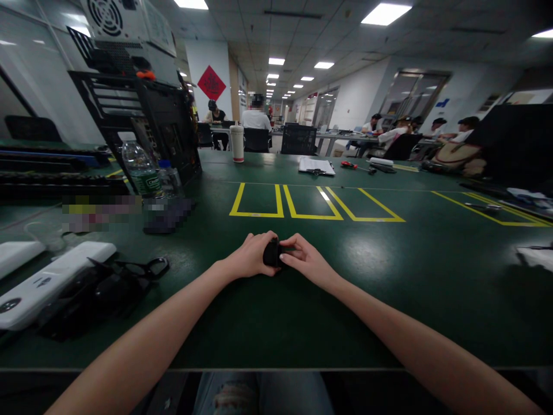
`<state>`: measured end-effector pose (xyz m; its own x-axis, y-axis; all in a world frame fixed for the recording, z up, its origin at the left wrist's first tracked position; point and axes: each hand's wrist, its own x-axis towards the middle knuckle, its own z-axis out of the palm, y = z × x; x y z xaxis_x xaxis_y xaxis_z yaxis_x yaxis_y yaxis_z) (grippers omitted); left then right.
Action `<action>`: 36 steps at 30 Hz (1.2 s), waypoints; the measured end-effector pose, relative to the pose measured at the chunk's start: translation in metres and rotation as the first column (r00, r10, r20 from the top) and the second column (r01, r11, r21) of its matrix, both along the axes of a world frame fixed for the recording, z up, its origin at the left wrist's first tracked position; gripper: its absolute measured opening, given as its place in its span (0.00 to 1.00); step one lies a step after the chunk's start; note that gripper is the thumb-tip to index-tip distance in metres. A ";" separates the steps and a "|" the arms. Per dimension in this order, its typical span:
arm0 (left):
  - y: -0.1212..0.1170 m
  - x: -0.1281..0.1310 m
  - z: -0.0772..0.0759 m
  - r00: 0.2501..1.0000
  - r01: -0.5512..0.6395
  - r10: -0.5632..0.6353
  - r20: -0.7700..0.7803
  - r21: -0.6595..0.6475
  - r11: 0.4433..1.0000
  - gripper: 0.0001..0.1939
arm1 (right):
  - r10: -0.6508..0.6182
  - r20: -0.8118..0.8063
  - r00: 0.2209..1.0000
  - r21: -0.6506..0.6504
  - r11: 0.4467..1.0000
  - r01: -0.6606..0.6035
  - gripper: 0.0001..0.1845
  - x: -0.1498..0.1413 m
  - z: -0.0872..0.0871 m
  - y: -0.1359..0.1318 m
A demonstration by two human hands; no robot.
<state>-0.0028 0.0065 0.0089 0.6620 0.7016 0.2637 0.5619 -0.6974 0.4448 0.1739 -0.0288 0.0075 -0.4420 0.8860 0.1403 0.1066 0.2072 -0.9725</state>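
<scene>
Near the middle of the green table, my left hand [254, 255] is closed around a small black object [272, 253] whose kind I cannot make out. My right hand [307, 259] meets it from the other side, with thumb and fingertips pinched at its right edge. Whether the right fingers hold a separate small part is hidden. Both hands are just above or resting on the tabletop [276, 323]. Beyond them, yellow tape outlines [257, 215] mark the table surface.
A black computer case [164, 127] and a water bottle [144, 167] stand at the left. Nearer are a white power strip [56, 282] and black glasses [155, 267]. Farther back are a cup [237, 144], a clipboard [317, 166] and a red screwdriver [349, 165]. People sit at distant tables.
</scene>
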 end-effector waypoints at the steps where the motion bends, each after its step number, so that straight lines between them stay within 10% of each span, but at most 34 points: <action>1: 0.000 0.000 0.000 1.000 -0.002 0.002 0.001 -0.001 1.000 0.25 | -0.016 0.003 1.000 0.010 1.000 0.016 0.11 0.000 -0.001 0.001; 36: 0.000 0.001 -0.003 1.000 -0.016 0.017 -0.012 0.054 0.998 0.26 | -0.099 0.037 0.994 -0.026 0.995 0.100 0.15 -0.005 -0.006 0.009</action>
